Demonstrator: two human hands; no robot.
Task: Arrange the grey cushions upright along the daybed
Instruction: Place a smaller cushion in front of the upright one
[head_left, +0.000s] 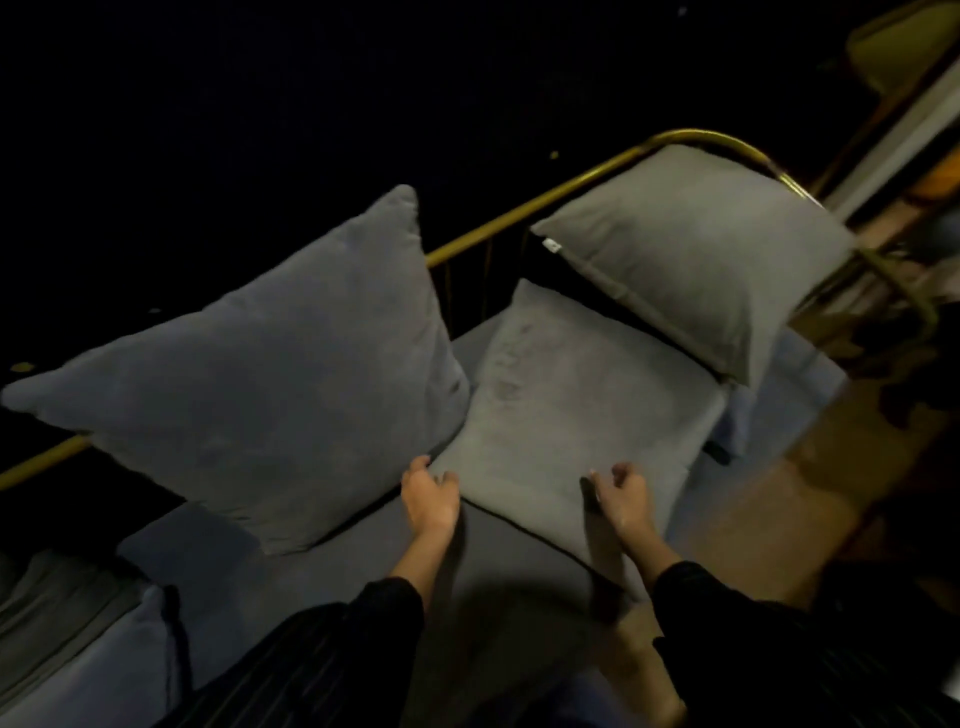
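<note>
Three grey cushions are on the daybed (363, 561). The left cushion (270, 374) stands upright against the brass back rail (519, 218). At the far end the right cushion (691, 254) leans on the curved rail. Between them the middle cushion (571, 415) lies flat on the mattress. My left hand (431, 499) rests at this cushion's near left corner with fingers curled on its edge. My right hand (623, 499) is at its near right edge, fingers bent and slightly apart; whether it grips the fabric is unclear.
A folded dark blanket or cushion (78, 623) lies at the daybed's near left end. Wooden floor (779, 509) runs along the right side. Dim furniture (909, 67) stands at the upper right. Beyond the rail everything is dark.
</note>
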